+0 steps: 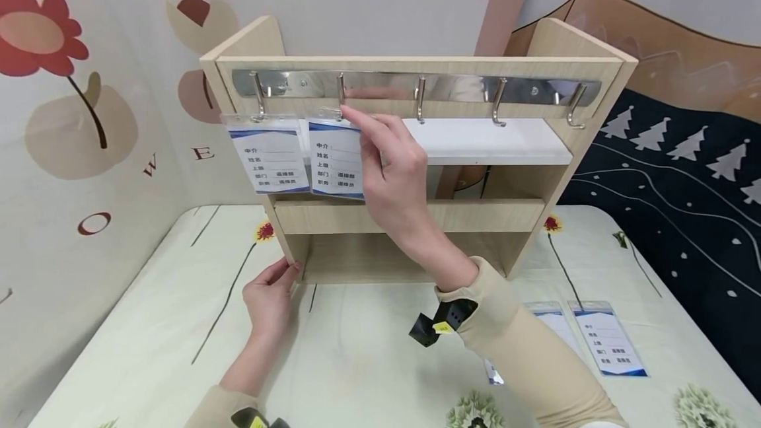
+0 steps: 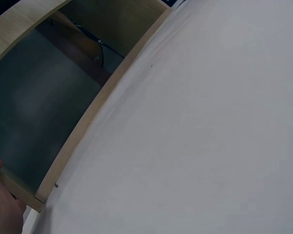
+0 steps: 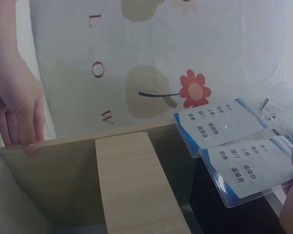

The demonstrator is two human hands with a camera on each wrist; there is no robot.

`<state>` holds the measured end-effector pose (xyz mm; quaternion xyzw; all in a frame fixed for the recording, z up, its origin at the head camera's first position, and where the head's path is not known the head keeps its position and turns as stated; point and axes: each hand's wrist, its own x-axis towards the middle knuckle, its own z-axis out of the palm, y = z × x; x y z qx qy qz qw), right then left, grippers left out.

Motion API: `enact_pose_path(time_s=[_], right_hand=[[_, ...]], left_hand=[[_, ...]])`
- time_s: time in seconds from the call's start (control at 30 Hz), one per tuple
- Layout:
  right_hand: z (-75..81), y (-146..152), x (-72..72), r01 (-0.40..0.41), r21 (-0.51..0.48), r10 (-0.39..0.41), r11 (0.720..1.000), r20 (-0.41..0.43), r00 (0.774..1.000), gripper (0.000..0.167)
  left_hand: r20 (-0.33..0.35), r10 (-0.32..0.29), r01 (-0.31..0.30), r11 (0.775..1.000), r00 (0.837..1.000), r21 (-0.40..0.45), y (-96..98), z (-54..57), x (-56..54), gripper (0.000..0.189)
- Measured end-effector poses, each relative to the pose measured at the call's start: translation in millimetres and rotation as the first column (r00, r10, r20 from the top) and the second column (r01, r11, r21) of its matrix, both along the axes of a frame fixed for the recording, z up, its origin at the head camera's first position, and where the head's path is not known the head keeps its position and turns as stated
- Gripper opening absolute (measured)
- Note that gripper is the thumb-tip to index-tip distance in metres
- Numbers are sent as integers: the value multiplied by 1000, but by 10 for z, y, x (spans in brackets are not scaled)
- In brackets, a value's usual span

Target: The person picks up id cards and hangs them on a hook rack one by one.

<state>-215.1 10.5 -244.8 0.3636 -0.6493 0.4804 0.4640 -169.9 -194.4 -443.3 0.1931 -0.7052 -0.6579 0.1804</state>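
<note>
A wooden shelf [image 1: 410,215] stands on the table with a metal hook rail [image 1: 380,84] across its top front. One clear-sleeved name badge [image 1: 269,160] hangs at the leftmost hook. A second name badge [image 1: 334,158] is at the second hook, its right edge covered by my right hand [image 1: 395,167]. That hand holds the badge near its top, index fingertip beside the hook; the right wrist view shows both badges [image 3: 251,168] overlapping slightly. Low on the shelf's left side panel, my left hand [image 1: 270,299] grips the front edge, thumb and fingers on either side [image 3: 19,107].
On the table at right lie a name badge [image 1: 609,341] and another badge [image 1: 555,322] partly under the right forearm. A badge corner [image 1: 494,373] shows below the sleeve. Three more hooks, such as the middle hook [image 1: 420,101], run along the rail. Printed curtains stand behind.
</note>
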Motion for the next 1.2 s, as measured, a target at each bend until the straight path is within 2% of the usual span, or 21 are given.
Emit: enact_pose_path(time_s=[0.23,0.47,0.67,0.9,1.07,1.13,1.2], right_hand=[[-78,45,27,10,-23,-10,1000,2,1000,34],[-160,135,49,31,-64,-33,997,-34,999,32],[-281,299,93,29,-46,-30,999,-26,999,27],[-481,597,179,-55,48,55,997,3,998,26],[-670,816,301,-156,65,152,986,54,987,30],[-767,908,353,-180,66,174,982,78,982,27],[-867,1018,403,-172,82,162,982,110,981,25]], left_hand=[[-7,10,-10,1000,1000,-2,1,5,14,29],[-17,3,-3,1000,1000,-3,6,8,12,31],[-6,-2,2,1000,1000,-8,0,10,14,31],[-2,6,-6,1000,1000,-5,9,3,8,32],[-5,13,-12,1000,1000,6,21,-2,5,32],[-5,14,-14,1000,1000,4,21,-4,6,32],[-7,13,-13,1000,1000,6,24,1,9,31]])
